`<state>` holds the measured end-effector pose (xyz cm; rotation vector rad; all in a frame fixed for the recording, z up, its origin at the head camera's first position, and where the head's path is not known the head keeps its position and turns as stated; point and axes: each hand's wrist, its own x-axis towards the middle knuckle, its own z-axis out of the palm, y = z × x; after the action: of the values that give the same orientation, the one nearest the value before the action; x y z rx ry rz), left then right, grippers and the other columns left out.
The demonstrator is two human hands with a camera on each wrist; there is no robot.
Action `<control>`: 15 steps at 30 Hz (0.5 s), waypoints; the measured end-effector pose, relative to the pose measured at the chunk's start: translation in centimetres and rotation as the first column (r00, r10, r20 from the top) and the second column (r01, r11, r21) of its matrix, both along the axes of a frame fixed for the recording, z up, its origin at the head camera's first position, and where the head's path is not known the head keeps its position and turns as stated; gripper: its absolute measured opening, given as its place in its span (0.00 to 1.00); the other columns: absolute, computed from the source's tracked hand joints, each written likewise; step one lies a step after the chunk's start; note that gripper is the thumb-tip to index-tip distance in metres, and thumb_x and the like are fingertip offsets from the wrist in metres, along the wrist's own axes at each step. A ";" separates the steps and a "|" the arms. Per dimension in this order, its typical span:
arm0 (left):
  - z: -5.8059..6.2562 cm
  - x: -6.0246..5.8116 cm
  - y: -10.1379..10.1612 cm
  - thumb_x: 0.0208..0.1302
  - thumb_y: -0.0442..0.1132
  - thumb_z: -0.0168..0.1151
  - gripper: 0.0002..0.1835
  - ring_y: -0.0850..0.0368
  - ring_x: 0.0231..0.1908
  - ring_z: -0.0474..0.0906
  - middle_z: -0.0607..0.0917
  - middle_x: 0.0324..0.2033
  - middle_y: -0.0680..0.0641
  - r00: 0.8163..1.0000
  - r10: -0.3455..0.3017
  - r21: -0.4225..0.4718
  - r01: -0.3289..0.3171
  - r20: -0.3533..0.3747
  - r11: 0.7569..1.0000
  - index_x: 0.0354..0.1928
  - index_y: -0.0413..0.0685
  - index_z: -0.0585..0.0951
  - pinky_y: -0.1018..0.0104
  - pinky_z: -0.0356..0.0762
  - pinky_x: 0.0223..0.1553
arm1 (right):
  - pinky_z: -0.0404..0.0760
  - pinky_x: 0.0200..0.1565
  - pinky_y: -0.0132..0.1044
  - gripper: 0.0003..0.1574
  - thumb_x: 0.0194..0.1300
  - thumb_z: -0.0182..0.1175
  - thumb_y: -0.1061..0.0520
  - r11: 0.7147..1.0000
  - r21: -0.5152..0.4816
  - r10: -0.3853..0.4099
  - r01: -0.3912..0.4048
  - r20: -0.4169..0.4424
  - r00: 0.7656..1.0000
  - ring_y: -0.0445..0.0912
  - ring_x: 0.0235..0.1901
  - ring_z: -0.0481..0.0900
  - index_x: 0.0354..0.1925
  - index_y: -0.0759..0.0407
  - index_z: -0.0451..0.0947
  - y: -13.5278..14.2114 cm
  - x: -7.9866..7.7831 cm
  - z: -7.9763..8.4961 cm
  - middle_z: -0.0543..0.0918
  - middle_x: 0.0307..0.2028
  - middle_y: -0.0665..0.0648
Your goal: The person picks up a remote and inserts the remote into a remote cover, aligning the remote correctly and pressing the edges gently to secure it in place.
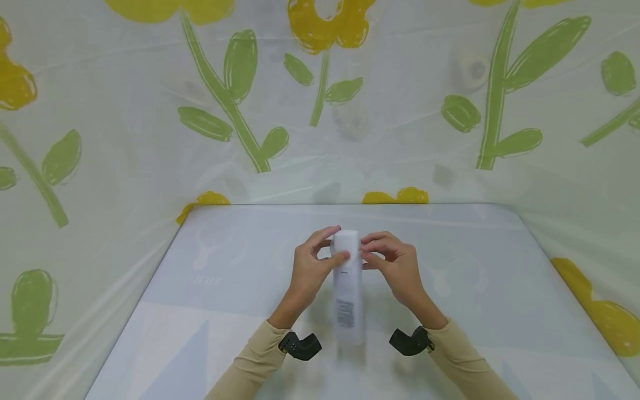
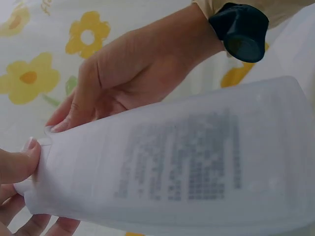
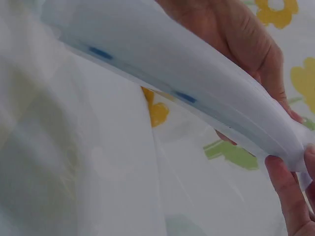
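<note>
A long white container, shaped like a flat bottle, is held up in front of me. A block of dark print marks its translucent face in the left wrist view, and small blue marks run along its side in the right wrist view. My left hand grips the far end, thumb on the face and fingers at the edge. From the other side my right hand pinches that end's right edge with thumb and fingers. In the left wrist view the container narrows toward the gripped end.
A pale table with faint blue patterns lies below the hands. Behind and beside it hangs a white cloth printed with yellow flowers and green stems. Dark devices are strapped to both wrists.
</note>
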<state>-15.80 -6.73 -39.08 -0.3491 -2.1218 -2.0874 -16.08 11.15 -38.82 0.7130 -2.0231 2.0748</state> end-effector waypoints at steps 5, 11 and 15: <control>-0.5 -0.3 0.3 0.46 0.37 0.68 0.25 0.56 0.45 0.72 0.75 0.49 0.55 1.000 0.002 -0.010 -0.002 0.004 1.000 0.50 0.51 0.76 0.62 0.78 0.34 | 0.80 0.26 0.46 0.07 0.52 0.61 0.67 1.000 -0.005 0.012 -0.012 0.024 1.000 0.52 0.36 0.77 0.33 0.69 0.78 0.3 -0.5 -0.6 0.74 0.39 0.62; -0.7 0.1 0.6 0.45 0.37 0.69 0.25 0.57 0.44 0.72 0.76 0.48 0.53 1.000 0.020 -0.020 -0.019 0.022 1.000 0.50 0.51 0.76 0.63 0.78 0.32 | 0.79 0.27 0.48 0.09 0.53 0.60 0.67 0.999 0.000 0.039 -0.040 0.115 0.993 0.55 0.35 0.77 0.35 0.69 0.76 0.5 -0.5 -0.3 0.74 0.40 0.64; 0.4 1.2 1.0 0.46 0.34 0.68 0.25 0.52 0.45 0.72 0.74 0.49 0.48 0.998 0.046 -0.003 -0.046 0.050 0.999 0.50 0.46 0.75 0.65 0.78 0.33 | 0.80 0.27 0.46 0.18 0.53 0.61 0.64 0.997 0.070 0.013 -0.026 0.177 0.984 0.55 0.35 0.77 0.44 0.64 0.72 0.4 -0.3 0.5 0.73 0.40 0.63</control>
<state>-14.57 -5.73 -38.72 -0.2490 -2.1380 -2.0905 -16.36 11.54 -38.34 0.5801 -2.2025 2.1553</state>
